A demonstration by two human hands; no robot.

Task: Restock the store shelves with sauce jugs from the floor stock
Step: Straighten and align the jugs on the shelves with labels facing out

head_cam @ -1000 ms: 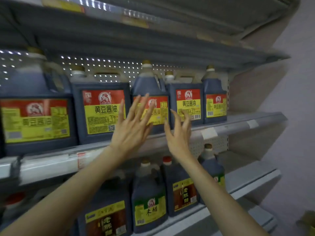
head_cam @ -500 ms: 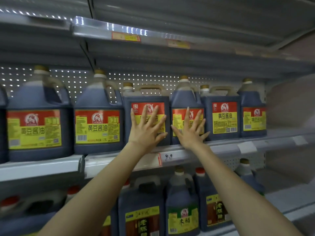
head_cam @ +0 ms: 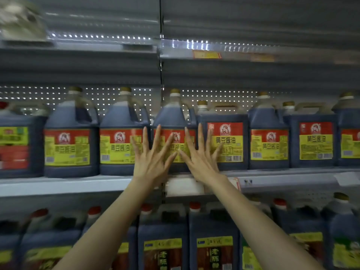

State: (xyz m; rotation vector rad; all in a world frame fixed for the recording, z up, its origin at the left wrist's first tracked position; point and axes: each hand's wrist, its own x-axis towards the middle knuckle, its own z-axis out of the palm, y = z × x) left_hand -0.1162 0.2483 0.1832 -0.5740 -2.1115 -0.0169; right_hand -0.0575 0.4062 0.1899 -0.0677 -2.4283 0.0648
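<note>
The left hand (head_cam: 152, 160) and the right hand (head_cam: 201, 160) are spread wide, with straight fingers and thumbs almost touching. They hold nothing. They seem to lie flat on the front of one sauce jug (head_cam: 172, 115). I think they push it back so it lines up with the other jugs (head_cam: 116, 121) and its label faces out.

The sauce jug stands upright on the middle shelf (head_cam: 68, 185), in the middle of the row, close to its neighbours. It is see-through plastic full of very dark sauce. It has a sloping top, a side handle, a pale neck and a gold cap. Its label is red on top and yellow below. Red-capped jugs (head_cam: 212, 230) stand on the shelf underneath.
</note>
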